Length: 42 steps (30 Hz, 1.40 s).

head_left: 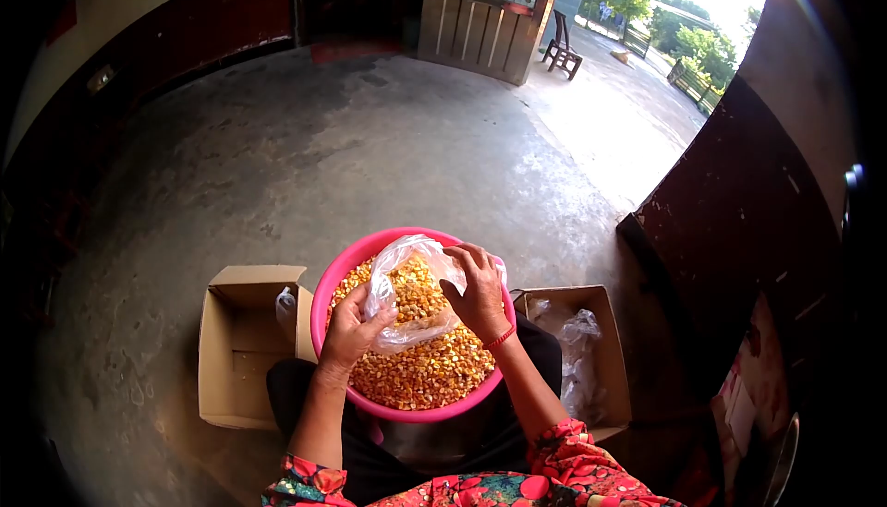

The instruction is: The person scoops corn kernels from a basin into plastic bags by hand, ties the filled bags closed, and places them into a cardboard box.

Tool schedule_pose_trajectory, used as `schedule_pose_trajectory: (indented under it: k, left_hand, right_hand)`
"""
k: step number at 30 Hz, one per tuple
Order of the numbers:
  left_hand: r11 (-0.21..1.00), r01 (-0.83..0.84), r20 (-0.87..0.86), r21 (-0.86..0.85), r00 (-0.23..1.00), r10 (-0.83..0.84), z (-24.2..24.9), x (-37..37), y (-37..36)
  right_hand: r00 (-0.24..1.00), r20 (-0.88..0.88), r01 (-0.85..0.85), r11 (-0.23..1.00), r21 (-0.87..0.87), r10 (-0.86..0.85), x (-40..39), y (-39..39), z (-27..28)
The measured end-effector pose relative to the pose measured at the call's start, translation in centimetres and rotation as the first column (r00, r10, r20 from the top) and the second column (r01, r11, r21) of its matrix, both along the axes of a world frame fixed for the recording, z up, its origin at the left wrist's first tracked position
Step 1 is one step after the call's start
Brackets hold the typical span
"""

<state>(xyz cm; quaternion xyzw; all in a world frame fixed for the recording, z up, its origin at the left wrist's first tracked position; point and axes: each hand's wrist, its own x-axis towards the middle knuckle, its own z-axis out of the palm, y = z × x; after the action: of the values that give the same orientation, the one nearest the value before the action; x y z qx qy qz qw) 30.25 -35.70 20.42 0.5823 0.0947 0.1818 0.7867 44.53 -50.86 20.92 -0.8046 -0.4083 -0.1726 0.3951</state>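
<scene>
A clear plastic bag [407, 335] has its mouth spread wide over the pink basin [325, 296], and corn kernels [420, 380] show inside its opening and below it. My left hand [351, 330] pinches the bag's left edge between thumb and fingers. At the bag's right side is my right hand [480, 293], its thumb and fingers apart and curved, with the film right at the fingertips. A red bracelet circles that wrist. Loose kernels nearly fill the basin, which sits between my knees.
An open cardboard box [236, 387] stands left of the basin, with a small filled plastic bag [285, 306] inside. To the right, another cardboard box [613, 359] holds crumpled clear plastic bags [578, 345]. Farther off are a door [480, 38] and a wooden chair [561, 49] outside.
</scene>
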Motion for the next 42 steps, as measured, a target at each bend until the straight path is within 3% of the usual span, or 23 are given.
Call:
schedule_pose_trajectory:
  k: [4,7,13,15,16,18,19,21,23,25,26,29,30,31,34,42]
  left_hand:
    - [1.000,0.022,-0.006,0.016,1.000,-0.022,-0.3,-0.2,0.2]
    - [1.000,0.010,0.012,0.027,1.000,-0.011,-0.5,-0.2,0.2]
    - [1.000,-0.007,0.021,0.011,1.000,0.006,0.3,-0.2,0.0]
    - [1.000,-0.005,0.023,0.013,1.000,0.004,0.1,-0.2,0.0]
    - [1.000,-0.003,0.026,0.017,1.000,0.003,-0.1,-0.2,0.1]
    - [1.000,-0.008,0.021,0.026,1.000,0.008,-0.3,-0.2,0.1]
    - [0.999,-0.015,0.015,0.033,1.000,0.014,-0.3,-0.2,0.1]
    - [0.999,-0.015,0.019,0.037,1.000,0.014,-0.2,-0.2,0.1]
    - [0.999,-0.014,0.024,0.040,1.000,0.013,-0.1,-0.3,0.1]
    - [0.999,-0.017,0.048,0.033,0.999,0.015,0.1,-0.3,0.1]
    - [0.999,-0.017,0.048,0.032,0.999,0.015,0.1,-0.3,0.0]
    - [0.999,-0.027,0.067,0.032,0.997,0.025,0.1,-0.3,0.1]
    - [0.999,-0.025,0.066,0.038,0.998,0.022,0.0,-0.3,0.2]
    - [0.999,-0.022,0.066,0.045,0.998,0.019,0.0,-0.3,0.2]
    - [0.998,-0.028,0.070,0.060,0.997,0.024,-0.1,-0.3,0.2]
    - [0.994,-0.075,0.070,0.076,0.995,0.070,-0.1,-0.4,0.4]
  right_hand:
    - [0.997,-0.009,0.079,0.979,-0.190,-0.082,1.1,-1.6,-2.6]
    - [0.989,-0.147,-0.047,0.974,-0.221,0.014,2.4,-2.9,-4.5]
    - [0.982,-0.182,0.020,0.984,-0.176,-0.053,3.0,-3.9,-5.0]
    - [0.950,-0.304,0.029,0.986,-0.163,-0.079,2.9,-3.6,-4.8]
    - [0.949,-0.304,0.030,0.986,-0.163,-0.079,3.1,-3.5,-5.4]
    - [0.993,-0.054,-0.107,0.994,0.019,0.108,3.2,-2.8,-6.0]
    - [0.993,-0.053,-0.108,0.994,0.021,0.109,3.1,-2.9,-6.3]
    - [0.883,-0.470,-0.093,0.988,-0.126,0.023,1.8,-2.8,-4.4]
    - [0.884,-0.468,-0.075,0.992,-0.102,0.018,1.9,-2.6,-4.9]
    - [0.660,-0.695,-0.171,0.958,0.230,0.285,2.8,-2.5,-6.6]
    - [0.572,-0.764,-0.191,0.955,0.229,0.297,2.1,-2.7,-4.3]
    - [0.545,-0.771,-0.211,0.943,0.256,0.331,2.5,-2.9,-4.3]
    - [0.565,-0.711,-0.181,0.904,0.387,0.418,2.0,-2.8,-3.9]
    - [0.564,-0.712,-0.182,0.904,0.386,0.418,1.7,-3.1,-3.3]
    - [0.444,-0.762,-0.124,0.874,0.470,0.472,1.2,-3.5,-0.7]
    - [0.413,-0.693,-0.093,0.784,0.614,0.591,0.3,-3.9,1.2]
